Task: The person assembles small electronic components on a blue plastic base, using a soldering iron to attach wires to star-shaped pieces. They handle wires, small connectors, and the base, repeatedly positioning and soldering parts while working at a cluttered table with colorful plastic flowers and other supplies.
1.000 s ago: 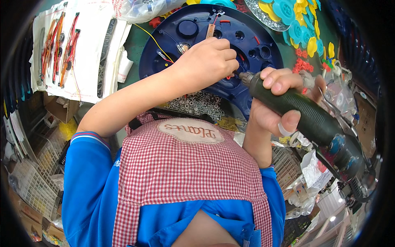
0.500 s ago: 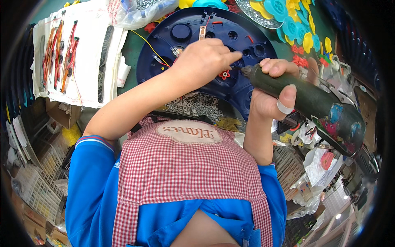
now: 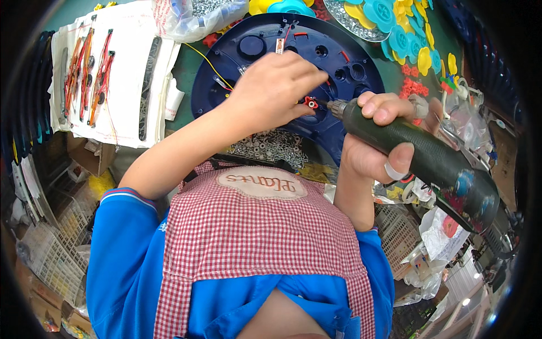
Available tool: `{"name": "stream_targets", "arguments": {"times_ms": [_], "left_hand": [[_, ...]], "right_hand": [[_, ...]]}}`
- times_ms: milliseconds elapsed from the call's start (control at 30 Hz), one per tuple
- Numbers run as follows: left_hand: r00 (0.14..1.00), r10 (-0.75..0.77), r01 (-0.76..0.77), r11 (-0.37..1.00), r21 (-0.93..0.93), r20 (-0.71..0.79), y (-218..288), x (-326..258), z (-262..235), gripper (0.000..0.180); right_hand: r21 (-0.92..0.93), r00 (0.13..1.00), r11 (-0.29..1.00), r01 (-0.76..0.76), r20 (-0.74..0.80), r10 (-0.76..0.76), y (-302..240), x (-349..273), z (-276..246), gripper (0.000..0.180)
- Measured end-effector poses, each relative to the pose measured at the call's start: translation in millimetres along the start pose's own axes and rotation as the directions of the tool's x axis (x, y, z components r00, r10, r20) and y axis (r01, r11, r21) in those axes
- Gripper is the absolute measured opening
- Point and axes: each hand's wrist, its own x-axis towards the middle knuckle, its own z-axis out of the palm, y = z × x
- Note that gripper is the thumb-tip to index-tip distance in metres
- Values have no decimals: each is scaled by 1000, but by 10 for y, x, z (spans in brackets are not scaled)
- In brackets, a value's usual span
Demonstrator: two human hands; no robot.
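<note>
A round dark blue plastic shell with holes and wires lies on the green table. My left hand rests on it and pinches a small red part against the shell. In my right hand is a dark green electric screwdriver, gripped around its barrel. The tool's metal tip sits right beside the red part.
A white sheet with orange-red wire pieces and a black strip lies at the left. A tray of small metal screws sits below the shell. Turquoise and yellow plastic flowers lie at the upper right, plastic bags at the right, wire baskets at the lower left.
My left hand has slid down the shell from its upper edge toward the red part. The screwdriver has swung in, and its tip now meets that part.
</note>
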Motion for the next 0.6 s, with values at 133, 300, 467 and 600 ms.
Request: {"name": "stream_targets", "arguments": {"times_ms": [133,300,467,600], "left_hand": [[974,-227,220,913,344,-21,-166,-120,-261,23],[941,-338,305,857,414,5,-116,-99,-112,29],[916,-399,346,826,445,30,-99,-15,-111,22],[911,-408,358,861,360,68,-120,-39,-183,16]], "right_hand": [[0,998,1000,7,-65,-7,-44,-5,-44,82],[-33,999,999,-27,-44,25,-63,10,-118,75],[-2,993,1000,-24,-117,24,-102,0,-123,80],[-48,998,999,-12,-60,9,-143,-17,-237,75]]}}
